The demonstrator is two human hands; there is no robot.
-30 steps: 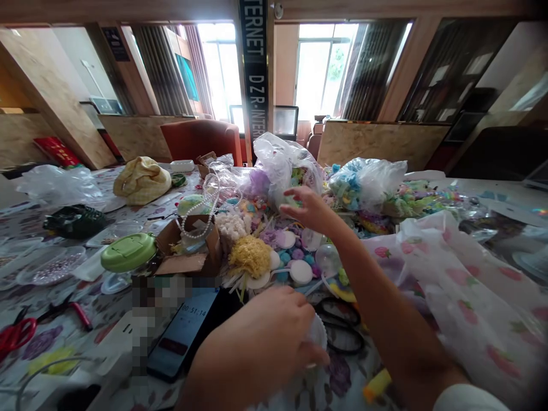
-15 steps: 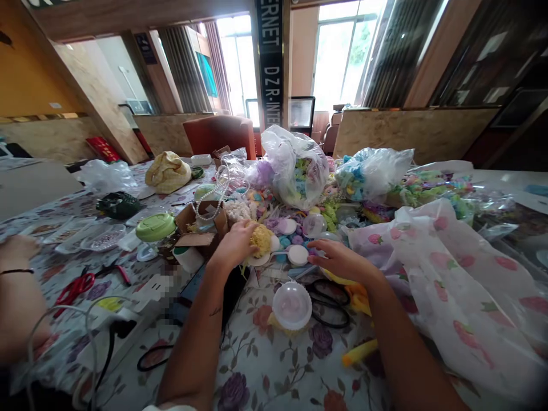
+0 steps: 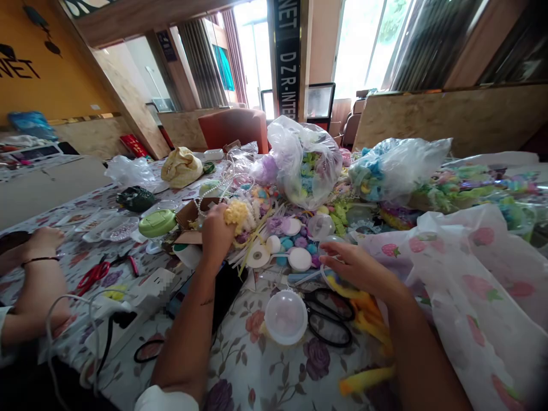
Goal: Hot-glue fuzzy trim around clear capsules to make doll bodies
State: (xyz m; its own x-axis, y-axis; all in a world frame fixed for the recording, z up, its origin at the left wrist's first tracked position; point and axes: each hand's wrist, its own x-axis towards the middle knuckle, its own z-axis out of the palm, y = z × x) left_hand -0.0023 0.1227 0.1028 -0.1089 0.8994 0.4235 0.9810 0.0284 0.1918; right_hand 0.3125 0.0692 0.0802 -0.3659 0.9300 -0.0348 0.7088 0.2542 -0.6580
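My left hand (image 3: 217,227) is closed on a fluffy yellow pom-pom (image 3: 236,216) just right of the cardboard box (image 3: 188,212). My right hand (image 3: 355,265) hovers over the craft pieces with its fingers stretched apart and nothing in them. Between the hands lie white round discs (image 3: 299,259), a white ribbon roll (image 3: 258,256) and small purple and blue pom-poms (image 3: 301,242). Nearer to me sits a clear plastic dome (image 3: 286,317), beside black-handled scissors (image 3: 329,319). Yellow-orange fabric strips (image 3: 368,311) lie under my right forearm.
At the left edge a co-worker's arm (image 3: 43,274) rests near red pliers (image 3: 93,278) and a white power strip (image 3: 149,294) with cables. Bulging plastic bags (image 3: 303,165) stand at the back. A strawberry-print plastic sheet (image 3: 462,268) spreads across the right side.
My left hand has lifted the yellow pom-pom up and left, uncovering the white ribbon roll. My right hand stays open over the pieces. The view has turned a little leftward.
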